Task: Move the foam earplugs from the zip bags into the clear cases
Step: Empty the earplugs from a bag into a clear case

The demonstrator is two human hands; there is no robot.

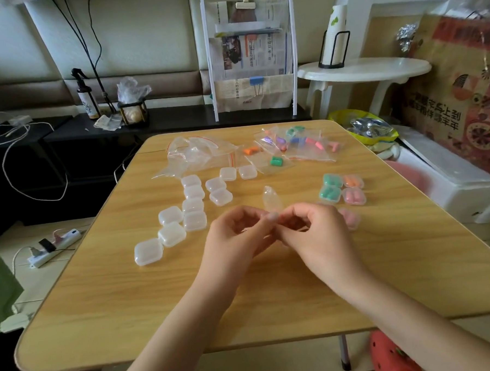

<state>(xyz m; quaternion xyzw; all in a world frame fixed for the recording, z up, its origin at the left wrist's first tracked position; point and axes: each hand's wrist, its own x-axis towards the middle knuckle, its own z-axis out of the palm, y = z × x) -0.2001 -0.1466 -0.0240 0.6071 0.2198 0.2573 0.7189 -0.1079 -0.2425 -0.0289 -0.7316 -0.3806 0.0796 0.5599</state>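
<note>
I hold both hands together at the middle of the frame, above the wooden surface (271, 283). My left hand (237, 231) and my right hand (311, 227) each have the fingers curled in, and between their fingertips they pinch a small clear piece (270, 199) that sticks up above them. It looks like one of the clear cases or an emptied bag, but it is too blurred for me to say which, and I cannot see an earplug in it.

Right of centre sit four filled cases (342, 188) in a tight block, two with green plugs and two with orange or pink ones, and a fifth case with pink plugs (350, 218) lies just beside my right hand. So I judge five cases done.

Left of centre a loose cluster of empty cases (192, 209) waits, roughly a dozen, all apparently closed.

At the upper middle, a heap of emptied zip bags (196, 153) lies crumpled. To its right are the bags with earplugs (301, 144) in them: orange, green, purple, blue and pink pieces show through the plastic.

I judge the job under halfway, with several bags left to unload and most cases unfilled.
</note>
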